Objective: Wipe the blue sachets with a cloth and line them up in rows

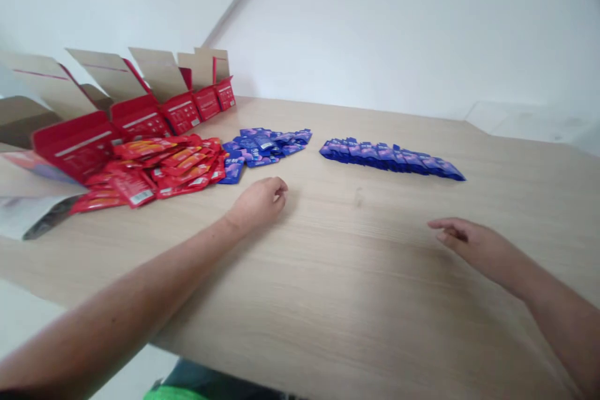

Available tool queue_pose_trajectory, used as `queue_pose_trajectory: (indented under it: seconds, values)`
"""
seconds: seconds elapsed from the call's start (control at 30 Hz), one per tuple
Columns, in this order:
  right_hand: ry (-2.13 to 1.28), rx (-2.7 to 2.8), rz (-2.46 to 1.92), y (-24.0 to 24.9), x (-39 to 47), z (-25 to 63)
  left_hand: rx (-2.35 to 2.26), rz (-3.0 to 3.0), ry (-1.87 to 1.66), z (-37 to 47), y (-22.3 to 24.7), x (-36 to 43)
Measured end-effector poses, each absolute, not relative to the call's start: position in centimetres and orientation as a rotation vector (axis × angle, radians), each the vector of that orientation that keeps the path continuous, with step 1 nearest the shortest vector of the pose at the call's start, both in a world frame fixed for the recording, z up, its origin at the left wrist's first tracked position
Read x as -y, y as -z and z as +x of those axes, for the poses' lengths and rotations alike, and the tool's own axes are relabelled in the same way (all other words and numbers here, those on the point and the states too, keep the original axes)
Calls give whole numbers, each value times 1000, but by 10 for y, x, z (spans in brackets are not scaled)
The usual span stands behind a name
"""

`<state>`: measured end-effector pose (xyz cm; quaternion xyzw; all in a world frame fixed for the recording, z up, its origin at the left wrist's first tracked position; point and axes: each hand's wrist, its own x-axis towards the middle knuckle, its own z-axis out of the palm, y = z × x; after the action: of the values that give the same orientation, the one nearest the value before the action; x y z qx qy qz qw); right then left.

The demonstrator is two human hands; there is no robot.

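My left hand [260,201] hovers over the table just in front of a loose pile of blue sachets [265,145]. Its fingers are loosely curled, with a gap between thumb and forefinger and nothing visible in them. Off to the right, my right hand [464,240] has its forefinger stretched out and the thumb apart from it; it holds nothing. Beyond it lies an overlapping row of blue sachets [391,157], slanting away from the wall toward the right. A heap of red sachets [159,169] lies left of the blue pile.
Several open red cardboard boxes [140,119] stand in a line at the left, flaps raised. A plastic-like bag or wrapper [42,212] lies at the far left. The light wooden table [328,300] meets a white wall [398,31] at the back; its front edge runs below my arms.
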<state>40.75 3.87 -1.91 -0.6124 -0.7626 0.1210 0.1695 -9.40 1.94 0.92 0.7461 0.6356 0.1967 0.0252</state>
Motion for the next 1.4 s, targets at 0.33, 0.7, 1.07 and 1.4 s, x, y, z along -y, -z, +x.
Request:
queue_pose_trajectory:
  seconds: [0.33, 0.7, 1.07, 1.4]
  values:
    - [-538, 2326, -1571, 40, -6, 337, -2744, 2026, -259, -185, -10, -65]
    - [-215, 2310, -1589, 53, -9, 354, -2770, 1904, 78, -189, -10, -109]
    - [-330, 2258, -1606, 55, -11, 359, -2640, 2030, -51, -154, -21, -76]
    - [-1548, 1597, -1272, 18, 19, 285, -937, 1512, -988, -13, -22, 10]
